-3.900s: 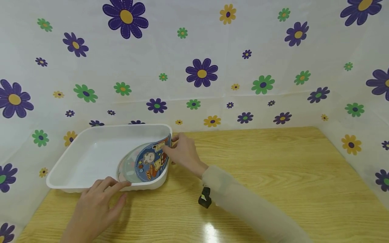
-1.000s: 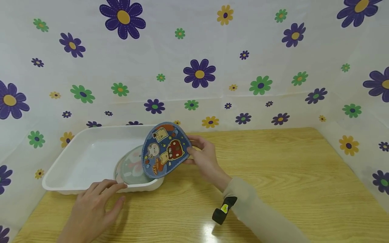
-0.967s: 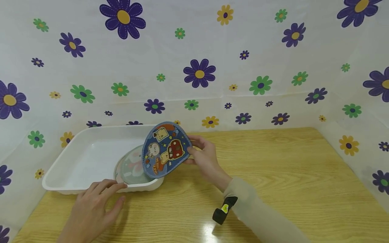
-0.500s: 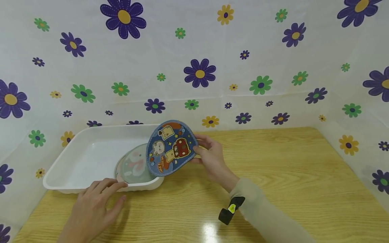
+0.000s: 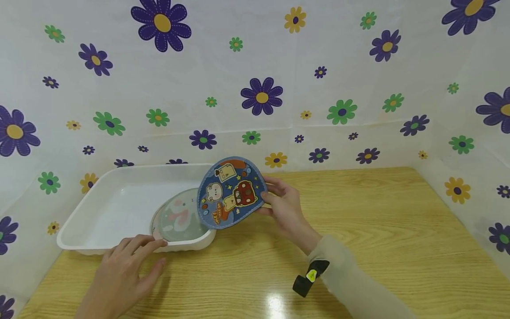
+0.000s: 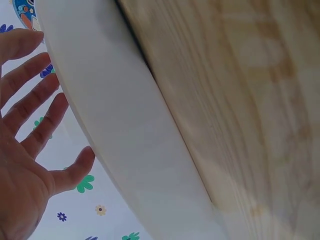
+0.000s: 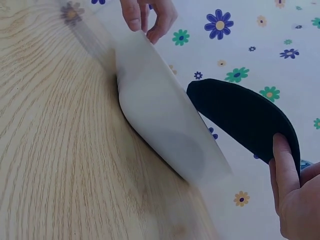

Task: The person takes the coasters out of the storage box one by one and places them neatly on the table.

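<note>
My right hand (image 5: 284,206) grips the right edge of a round, thin blue mouse pad (image 5: 229,192), thumb on its printed face and fingers behind. Cartoon animals and a red car decorate that face. The pad tilts up above the right end of the white tray (image 5: 99,248). Its plain dark underside shows in the right wrist view, with the right hand (image 7: 300,195) at its edge. Inside the tray lies a second, pale green pad (image 5: 175,217), partly covered by the blue one. My left hand (image 5: 123,270) rests its fingertips on the tray's near rim, fingers spread in the left wrist view.
The tray stands on the left of a wood-grain table (image 5: 358,212). A white cloth (image 5: 318,93) printed with flowers hangs behind and along the sides. On my right wrist sits a black strap (image 5: 311,277) over a beige sleeve (image 5: 358,283).
The blue mouse pad has come up out of the tray in my right hand and moved rightward, uncovering more of the green pad. My left hand has stayed at the rim.
</note>
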`<move>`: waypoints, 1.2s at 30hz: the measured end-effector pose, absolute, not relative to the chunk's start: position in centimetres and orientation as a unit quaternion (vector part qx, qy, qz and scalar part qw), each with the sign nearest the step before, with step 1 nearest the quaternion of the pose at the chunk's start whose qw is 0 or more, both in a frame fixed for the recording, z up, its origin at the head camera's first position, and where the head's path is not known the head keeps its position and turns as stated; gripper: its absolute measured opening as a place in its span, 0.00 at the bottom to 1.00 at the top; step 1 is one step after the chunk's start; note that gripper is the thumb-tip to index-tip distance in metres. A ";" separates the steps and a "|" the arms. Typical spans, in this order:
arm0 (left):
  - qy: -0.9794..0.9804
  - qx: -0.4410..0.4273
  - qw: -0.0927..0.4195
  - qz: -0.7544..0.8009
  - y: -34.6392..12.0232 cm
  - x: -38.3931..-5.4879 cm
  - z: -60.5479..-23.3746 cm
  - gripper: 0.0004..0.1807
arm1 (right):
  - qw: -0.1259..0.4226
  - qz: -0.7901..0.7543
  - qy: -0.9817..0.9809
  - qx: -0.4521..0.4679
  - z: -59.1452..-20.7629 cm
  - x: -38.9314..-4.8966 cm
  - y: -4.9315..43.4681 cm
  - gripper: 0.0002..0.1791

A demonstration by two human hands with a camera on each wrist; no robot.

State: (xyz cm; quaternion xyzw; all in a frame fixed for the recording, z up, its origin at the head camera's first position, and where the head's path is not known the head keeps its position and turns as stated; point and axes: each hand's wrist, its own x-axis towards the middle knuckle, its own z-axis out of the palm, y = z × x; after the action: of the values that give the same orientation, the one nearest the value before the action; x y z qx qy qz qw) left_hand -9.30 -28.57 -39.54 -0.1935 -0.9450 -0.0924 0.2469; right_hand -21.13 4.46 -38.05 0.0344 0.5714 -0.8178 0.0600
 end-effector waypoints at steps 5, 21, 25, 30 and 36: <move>-0.944 -0.197 0.249 -0.092 -28.6 -9.4 -39.6 0.19 | 0.056 -0.816 0.574 0.038 -38.2 -21.1 5.0 0.23; -0.950 -0.179 0.236 -0.095 -28.5 -9.4 -39.5 0.19 | 0.044 -0.815 0.575 0.053 -38.8 -20.6 6.7 0.23; -0.950 -0.179 0.238 -0.098 -28.5 -9.4 -39.6 0.19 | 0.042 -0.816 0.574 0.055 -38.9 -20.5 7.1 0.23; -0.950 -0.177 0.238 -0.097 -28.5 -9.5 -39.6 0.19 | 0.039 -0.815 0.576 0.060 -38.8 -20.3 7.7 0.23; -0.950 -0.176 0.240 -0.095 -28.4 -9.4 -39.6 0.19 | 0.037 -0.816 0.573 0.064 -38.8 -20.1 8.3 0.23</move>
State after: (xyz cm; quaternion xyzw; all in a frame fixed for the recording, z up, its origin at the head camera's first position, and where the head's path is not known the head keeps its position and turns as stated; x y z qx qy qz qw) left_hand -9.42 -28.41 -39.59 -0.1763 -0.9498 -0.0952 0.2401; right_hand -20.11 8.28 -38.81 0.0638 0.5733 -0.8160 0.0370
